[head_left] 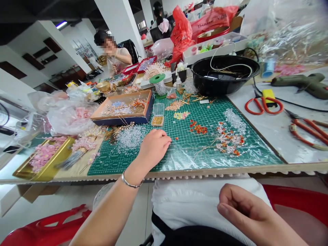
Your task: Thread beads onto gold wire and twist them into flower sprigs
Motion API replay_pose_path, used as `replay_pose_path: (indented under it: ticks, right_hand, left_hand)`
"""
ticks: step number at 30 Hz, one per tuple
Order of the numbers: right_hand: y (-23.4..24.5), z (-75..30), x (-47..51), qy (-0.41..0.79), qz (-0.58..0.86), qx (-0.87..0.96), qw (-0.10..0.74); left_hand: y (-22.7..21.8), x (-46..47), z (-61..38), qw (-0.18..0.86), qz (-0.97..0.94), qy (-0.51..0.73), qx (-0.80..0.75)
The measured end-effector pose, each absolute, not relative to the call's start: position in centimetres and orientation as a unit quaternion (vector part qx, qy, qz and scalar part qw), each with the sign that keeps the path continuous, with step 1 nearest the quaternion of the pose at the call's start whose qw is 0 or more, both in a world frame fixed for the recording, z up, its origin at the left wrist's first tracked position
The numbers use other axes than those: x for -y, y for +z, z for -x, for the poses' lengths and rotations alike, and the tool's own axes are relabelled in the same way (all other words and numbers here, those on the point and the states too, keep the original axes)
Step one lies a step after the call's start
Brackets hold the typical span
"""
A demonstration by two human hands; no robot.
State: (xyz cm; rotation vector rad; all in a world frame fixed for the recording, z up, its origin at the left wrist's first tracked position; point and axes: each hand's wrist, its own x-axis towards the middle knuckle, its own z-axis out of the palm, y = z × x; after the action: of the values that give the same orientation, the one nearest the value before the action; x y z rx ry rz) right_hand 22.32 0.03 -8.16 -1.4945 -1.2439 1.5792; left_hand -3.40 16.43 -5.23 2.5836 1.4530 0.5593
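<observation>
My left hand rests on the green cutting mat, fingers curled down, its fingertips touching the mat beside a small red bead. A pile of clear beads lies just left of it. My right hand lies in my lap below the table edge, fingers curled loosely inward; nothing shows in it. A wired cluster of red and clear beads lies on the mat to the right. A small clear box of gold beads stands above my left hand.
A shallow box of bead parts sits at the mat's far left, a black bowl behind. Red scissors, pliers and a glue gun lie right. A gold tray of pink flowers sits left. Another person sits across.
</observation>
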Motion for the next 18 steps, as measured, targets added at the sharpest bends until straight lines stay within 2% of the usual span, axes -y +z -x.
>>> replay_pose_path:
  ticks: [3,5,7,8,10,13,18]
  right_hand:
    - [-8.9,-22.7,-0.6,0.6,0.547,0.499,0.303]
    - [-8.6,-22.9,-1.1,0.583,0.547,0.517,0.305]
    - [-7.7,-23.0,-1.6,0.553,0.554,0.528,0.329]
    - [-7.1,-23.0,-1.7,0.538,0.554,0.533,0.345]
    - [-6.0,-22.7,-1.9,0.497,0.565,0.526,0.397]
    - [-4.9,-22.0,-1.7,0.475,0.559,0.522,0.436]
    - [-4.2,-21.2,-0.8,0.476,0.556,0.527,0.432]
  left_hand:
    - [-4.5,-15.7,2.7,0.087,-0.838,0.214,-0.495]
    - [-4.0,-14.1,1.4,0.189,-0.789,0.278,-0.514]
    - [-3.8,-11.7,-0.4,0.442,-0.636,0.376,-0.51]
    - [-3.8,-10.3,-1.4,0.565,-0.546,0.385,-0.484]
    - [-3.9,-7.8,-3.2,0.703,-0.399,0.389,-0.442]
    - [-4.0,-5.2,-4.8,0.771,-0.282,0.395,-0.413]
    - [-3.6,-3.9,-5.1,0.781,-0.266,0.392,-0.408]
